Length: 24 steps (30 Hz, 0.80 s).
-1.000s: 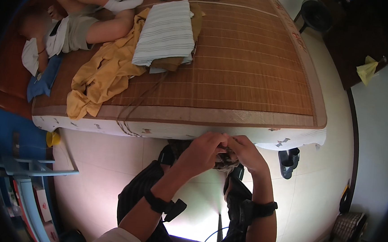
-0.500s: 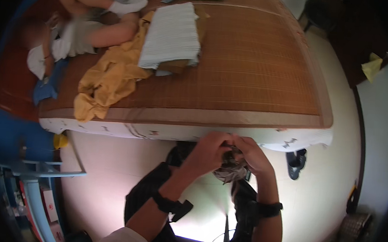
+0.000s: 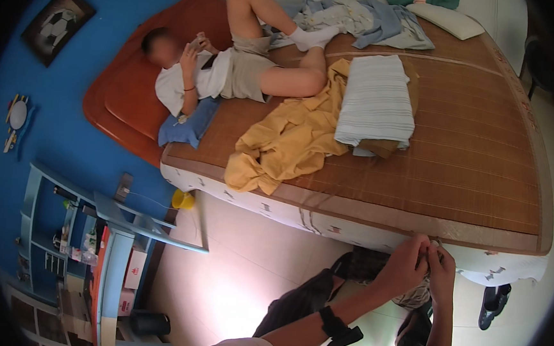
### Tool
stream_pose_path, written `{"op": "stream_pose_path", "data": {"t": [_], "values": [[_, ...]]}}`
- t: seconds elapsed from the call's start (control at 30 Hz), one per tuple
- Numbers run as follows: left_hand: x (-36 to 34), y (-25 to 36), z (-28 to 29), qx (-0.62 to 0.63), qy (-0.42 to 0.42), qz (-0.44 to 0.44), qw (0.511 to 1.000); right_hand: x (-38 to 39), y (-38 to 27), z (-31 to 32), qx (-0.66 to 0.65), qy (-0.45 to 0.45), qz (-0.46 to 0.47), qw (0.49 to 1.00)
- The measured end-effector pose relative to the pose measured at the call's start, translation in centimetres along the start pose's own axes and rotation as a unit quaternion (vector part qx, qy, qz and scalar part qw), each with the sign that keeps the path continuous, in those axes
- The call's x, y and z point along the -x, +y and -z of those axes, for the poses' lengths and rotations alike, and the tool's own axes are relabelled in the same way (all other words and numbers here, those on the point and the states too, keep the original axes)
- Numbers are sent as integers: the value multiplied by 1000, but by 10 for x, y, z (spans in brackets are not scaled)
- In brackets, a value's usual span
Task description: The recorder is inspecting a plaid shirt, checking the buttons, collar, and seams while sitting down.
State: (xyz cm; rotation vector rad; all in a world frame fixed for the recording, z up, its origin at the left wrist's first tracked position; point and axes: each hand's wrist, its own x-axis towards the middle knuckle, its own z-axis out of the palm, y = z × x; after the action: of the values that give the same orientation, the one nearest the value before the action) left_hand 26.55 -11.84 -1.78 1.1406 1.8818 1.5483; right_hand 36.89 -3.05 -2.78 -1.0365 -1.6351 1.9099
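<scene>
Cloth with a mottled brown-and-grey pattern, soft and bunched, hangs below the 2 hands, close to the near edge of a bed topped with a brown slatted mat. Handling of this piece looks under way and unfinished: it is gathered up, neither spread flat nor laid down. On the mat, 1 light blue-and-white striped cloth folded into a rectangle lies over a brown cloth, so that much appears done. Beside it, 1 mustard-yellow garment sprawls loose and creased, and pale blue and white clothing lies rumpled at the far side; both look unfolded.

Left hand and right hand are close together, thumbs and fingers drawn in rather than spread. They appear to pinch the mottled cloth near its top, its body drooping beneath the fingers. Which fold each thumb presses cannot be told, since the fingers cover it. A black wristband with a small box circles the left wrist.
</scene>
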Motion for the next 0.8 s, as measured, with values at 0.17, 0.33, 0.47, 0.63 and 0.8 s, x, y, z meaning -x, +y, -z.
{"op": "stream_pose_path", "data": {"t": [0.17, 0.33, 0.47, 0.63, 0.8], "values": [[-1, -3, 5, -17, 25, 33, 999, 6, -15, -9, 125, 59, 61, 988], [-1, -8, 5, -5, 16, 32, 999, 8, -17, -13, 161, 54, 69, 983], [-2, -9, 4, 31, 12, 40, 999, 7, -14, -12, 158, 46, 71, 984], [-2, -8, 3, 40, 6, 51, 998, 6, -12, -13, 153, 45, 66, 985], [-1, -5, 2, 43, 10, 46, 998, 5, -8, -11, 150, 45, 67, 985]]}}
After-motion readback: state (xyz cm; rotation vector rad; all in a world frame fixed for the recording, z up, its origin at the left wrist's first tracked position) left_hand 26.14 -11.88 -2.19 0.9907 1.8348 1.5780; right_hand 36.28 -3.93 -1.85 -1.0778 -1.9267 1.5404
